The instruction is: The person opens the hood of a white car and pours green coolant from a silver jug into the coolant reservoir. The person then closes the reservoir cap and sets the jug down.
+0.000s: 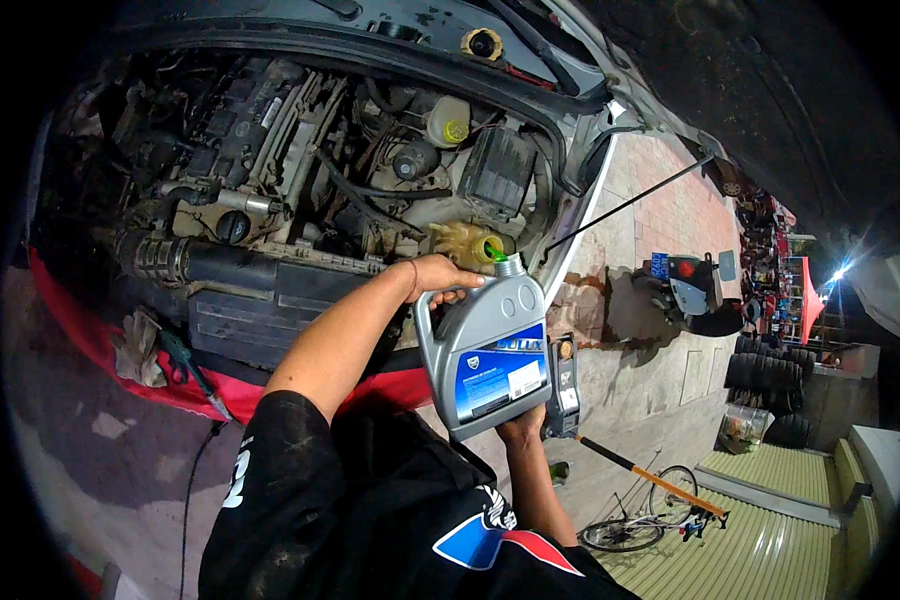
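Note:
A grey plastic jug [490, 335] with a blue label is held up at the front of the engine bay. My left hand [438, 278] is closed round the top of its handle, near the neck. Under the jug's lower end, my right hand [522, 426] supports it, its fingers partly hidden. The jug's mouth meets the opening of a yellowed coolant tank [458, 242]. Bright green liquid [495, 254] shows at that opening. Up on the cowl lies a yellowish cap [481, 44] with a dark centre.
A prop rod [630, 203] holds the hood up. Gloves [138, 347] and a green-handled tool [192, 372] lie on the car's front edge. On the right are a floor jack [563, 385] with an orange handle, a bicycle [640, 515], a scooter [695, 290] and stacked tyres [765, 375].

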{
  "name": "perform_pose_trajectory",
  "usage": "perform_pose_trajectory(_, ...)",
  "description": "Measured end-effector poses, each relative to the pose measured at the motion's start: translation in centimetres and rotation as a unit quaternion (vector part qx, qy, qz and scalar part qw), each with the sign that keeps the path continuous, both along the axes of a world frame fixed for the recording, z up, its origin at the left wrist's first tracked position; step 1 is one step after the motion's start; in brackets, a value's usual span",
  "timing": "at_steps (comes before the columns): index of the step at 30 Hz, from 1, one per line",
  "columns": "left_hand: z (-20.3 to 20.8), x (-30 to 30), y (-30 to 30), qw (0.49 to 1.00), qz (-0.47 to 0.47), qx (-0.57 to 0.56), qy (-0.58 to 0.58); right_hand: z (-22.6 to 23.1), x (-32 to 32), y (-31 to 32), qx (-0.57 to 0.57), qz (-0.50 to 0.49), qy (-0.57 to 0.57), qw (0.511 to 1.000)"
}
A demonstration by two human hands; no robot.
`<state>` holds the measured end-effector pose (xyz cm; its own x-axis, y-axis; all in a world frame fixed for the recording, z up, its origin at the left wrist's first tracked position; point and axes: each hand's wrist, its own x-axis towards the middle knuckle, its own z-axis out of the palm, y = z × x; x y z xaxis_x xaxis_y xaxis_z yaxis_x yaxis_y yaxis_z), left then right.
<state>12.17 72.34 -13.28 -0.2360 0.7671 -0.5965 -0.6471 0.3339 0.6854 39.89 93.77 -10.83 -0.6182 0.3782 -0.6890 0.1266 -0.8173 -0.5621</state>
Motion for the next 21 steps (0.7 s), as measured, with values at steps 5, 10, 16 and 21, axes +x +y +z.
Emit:
perform_pose_trajectory(5, 0.06, -0.03, -0.1, 1.0, 0.002, 0.012, -0.001, 0.01, -0.06, -0.03, -0.004, 0.005, -0.002, 1.0)
perform_pose_trajectory(10, 0.13, -0.04, -0.06, 1.0, 0.002, -0.004, 0.003, 0.24, -0.03, -0.26, -0.001, 0.002, -0.006, 1.0)
perform_pose_trajectory(16, -0.17, -0.08, 0.01, 1.0, 0.003, 0.007, -0.001, -0.31, 0.16, 0.13, -0.01, 0.007, 0.002, 1.0)
perform_pose_trajectory(21, -0.01, -0.09, 0.09, 1.0, 0.001, 0.003, -0.007, -0.44, 0.31, 0.32, -0.001, 0.021, 0.011, 1.0)
